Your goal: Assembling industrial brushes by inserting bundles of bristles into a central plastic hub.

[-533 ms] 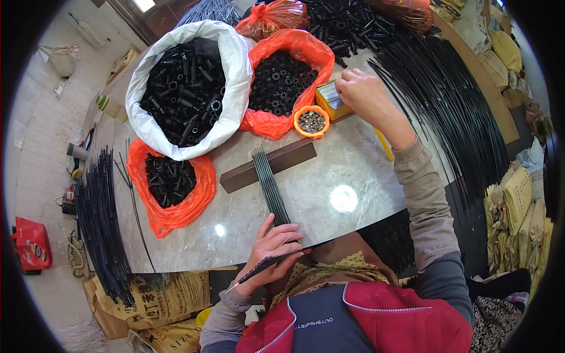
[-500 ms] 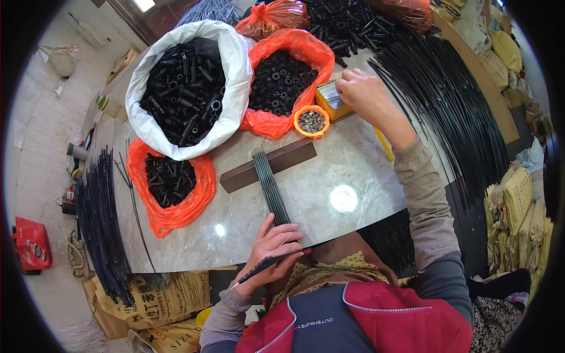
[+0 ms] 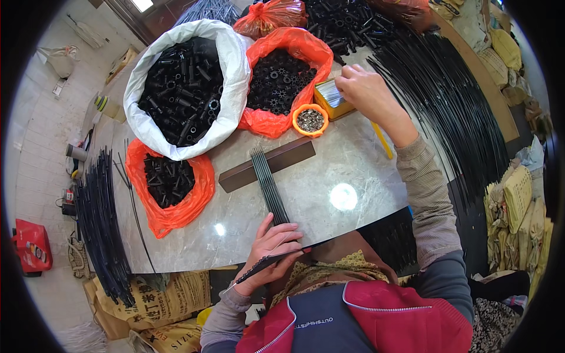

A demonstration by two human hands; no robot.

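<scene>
A row of thin dark rods (image 3: 269,185) leans across a brown bar (image 3: 238,177), far ends raised on it. My left hand (image 3: 269,250) is closed round their near ends at the table's front edge. A black strip with a beaded-looking part (image 3: 262,267) also runs through this hand. My right hand (image 3: 366,93) is at a yellow box (image 3: 340,107) holding thin silvery pieces. Its fingers are pinched together over the box's right side; what they hold, if anything, is hidden. Beside the box stands an orange scalloped dish (image 3: 310,121) of small metal parts.
A white sack (image 3: 134,97) and red bags (image 3: 321,56) (image 3: 203,200) hold black plastic parts. Long black rods (image 3: 447,94) cover the table's right side; more rods (image 3: 103,223) lie at the left edge. A yellow stick (image 3: 382,141) lies near my right forearm.
My right hand has shifted slightly right and down over the yellow box. The left hand keeps its hold on the rods with hardly any movement.
</scene>
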